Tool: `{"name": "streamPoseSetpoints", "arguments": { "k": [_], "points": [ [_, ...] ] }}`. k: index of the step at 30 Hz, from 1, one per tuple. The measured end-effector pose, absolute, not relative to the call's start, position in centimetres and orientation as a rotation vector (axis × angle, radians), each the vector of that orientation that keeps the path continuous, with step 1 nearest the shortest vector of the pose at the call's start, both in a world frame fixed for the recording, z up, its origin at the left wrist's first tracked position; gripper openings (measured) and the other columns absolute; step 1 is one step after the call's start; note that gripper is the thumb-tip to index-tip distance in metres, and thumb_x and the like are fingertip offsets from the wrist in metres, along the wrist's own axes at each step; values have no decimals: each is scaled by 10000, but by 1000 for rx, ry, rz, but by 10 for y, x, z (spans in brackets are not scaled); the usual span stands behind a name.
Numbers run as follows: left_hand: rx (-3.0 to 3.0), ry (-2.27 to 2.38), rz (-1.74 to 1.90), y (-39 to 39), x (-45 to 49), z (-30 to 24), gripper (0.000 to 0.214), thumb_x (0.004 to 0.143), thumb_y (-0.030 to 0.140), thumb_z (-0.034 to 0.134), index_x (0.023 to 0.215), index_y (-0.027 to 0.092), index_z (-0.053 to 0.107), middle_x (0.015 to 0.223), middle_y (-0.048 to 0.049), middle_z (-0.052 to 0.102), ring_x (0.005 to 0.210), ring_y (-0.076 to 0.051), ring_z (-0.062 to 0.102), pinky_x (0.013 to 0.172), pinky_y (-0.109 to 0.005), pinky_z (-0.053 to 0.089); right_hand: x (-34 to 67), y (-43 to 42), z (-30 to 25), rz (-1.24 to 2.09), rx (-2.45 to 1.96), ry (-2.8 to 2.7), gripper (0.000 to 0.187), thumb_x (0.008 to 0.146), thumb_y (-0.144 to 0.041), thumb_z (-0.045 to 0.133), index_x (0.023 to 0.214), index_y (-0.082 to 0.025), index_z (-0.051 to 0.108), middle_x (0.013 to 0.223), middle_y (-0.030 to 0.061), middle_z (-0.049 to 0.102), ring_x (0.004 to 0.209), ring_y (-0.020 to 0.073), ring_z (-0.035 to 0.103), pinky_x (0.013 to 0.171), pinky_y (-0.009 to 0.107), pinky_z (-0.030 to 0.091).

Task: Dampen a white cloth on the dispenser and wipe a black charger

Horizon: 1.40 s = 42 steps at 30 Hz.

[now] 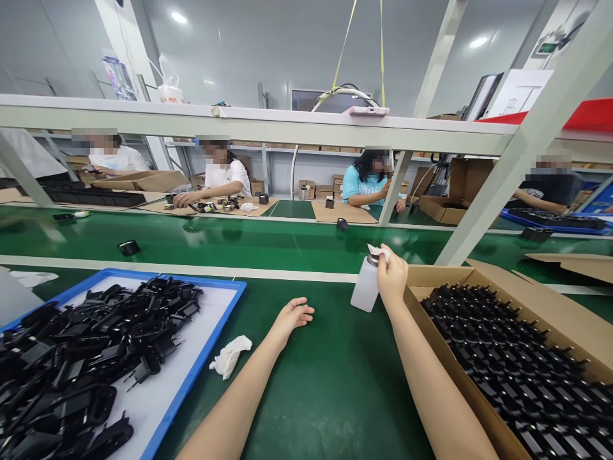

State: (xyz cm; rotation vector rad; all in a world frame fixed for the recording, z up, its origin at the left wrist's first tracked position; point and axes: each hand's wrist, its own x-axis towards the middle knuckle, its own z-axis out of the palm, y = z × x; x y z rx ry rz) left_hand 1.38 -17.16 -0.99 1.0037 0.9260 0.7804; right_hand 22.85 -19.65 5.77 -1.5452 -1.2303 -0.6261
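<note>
My right hand pinches a folded white tissue against the metal top of a white plastic dispenser bottle. The bottle leans a little on the green work surface. My left hand hovers over the green mat, fingers apart and holding nothing. Beside my left forearm lies a crumpled white tissue. Left of it, a blue-rimmed white tray bears a heap of black power adapters with plug pins. To my right, a cardboard box contains rows of black adapters, pins up.
A white slanted post rises behind the box, and a shelf beam spans overhead. Across a green conveyor belt, carrying a black part, several people sit working. One co-worker in blue faces me.
</note>
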Motion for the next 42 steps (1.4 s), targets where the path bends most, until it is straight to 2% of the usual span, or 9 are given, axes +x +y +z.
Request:
{"name": "streamPoseSetpoints", "arguments": {
  "k": [28, 34, 38, 42],
  "points": [
    [1035, 921, 798, -173, 14, -11, 244, 688, 161, 466, 926, 124, 423, 737, -55, 591, 567, -83, 537, 556, -190, 391, 230, -196, 56, -605, -1502, -1239, 366, 766, -287, 223, 895, -127, 527, 891, 106, 536, 826, 213, 469, 777, 374, 267],
    [1033, 932, 807, -174, 15, -9, 233, 691, 153, 456, 919, 122, 424, 720, -55, 589, 554, -80, 535, 541, -183, 390, 233, -205, 76, -328, -1475, -1067, 420, 731, -396, 294, 921, -115, 542, 809, 96, 554, 755, 230, 491, 687, 348, 362],
    [1013, 926, 802, -173, 14, -10, 240, 677, 153, 474, 910, 126, 426, 717, -54, 590, 554, -83, 538, 535, -182, 391, 226, -222, 99, -119, -1328, -958, 332, 671, -377, 433, 809, -104, 564, 757, 78, 558, 728, 235, 498, 642, 327, 392],
    [959, 884, 815, -172, 12, -10, 222, 679, 164, 472, 894, 131, 431, 719, -55, 589, 554, -89, 541, 527, -184, 391, 197, -221, 99, 604, -1157, -948, 189, 609, -258, 561, 719, -104, 563, 700, 63, 562, 680, 221, 517, 585, 294, 428]
  ]
}}
